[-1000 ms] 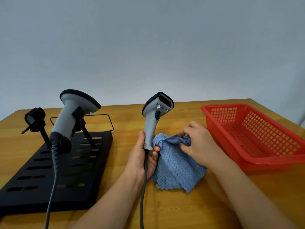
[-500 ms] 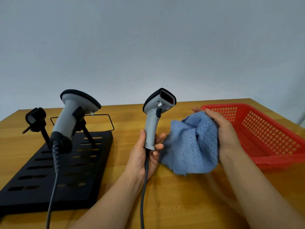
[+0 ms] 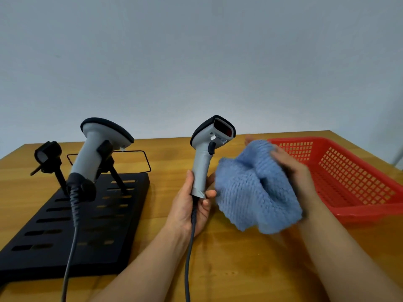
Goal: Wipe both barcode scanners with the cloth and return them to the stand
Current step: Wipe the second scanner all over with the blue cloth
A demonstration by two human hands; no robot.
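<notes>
Gripping the handle of a grey scanner (image 3: 204, 162) upright above the table (image 3: 239, 269), the left hand (image 3: 189, 208) has its fingers curled round the base, its cord (image 3: 189, 258) hanging down. Just beside it, the right hand (image 3: 294, 173) holds a bunched blue cloth (image 3: 250, 192), fingers wrapped into it. A second scanner (image 3: 96, 153) rests in a clip on the black stand (image 3: 91, 232) to the left; a red basket (image 3: 357, 186) sits right
</notes>
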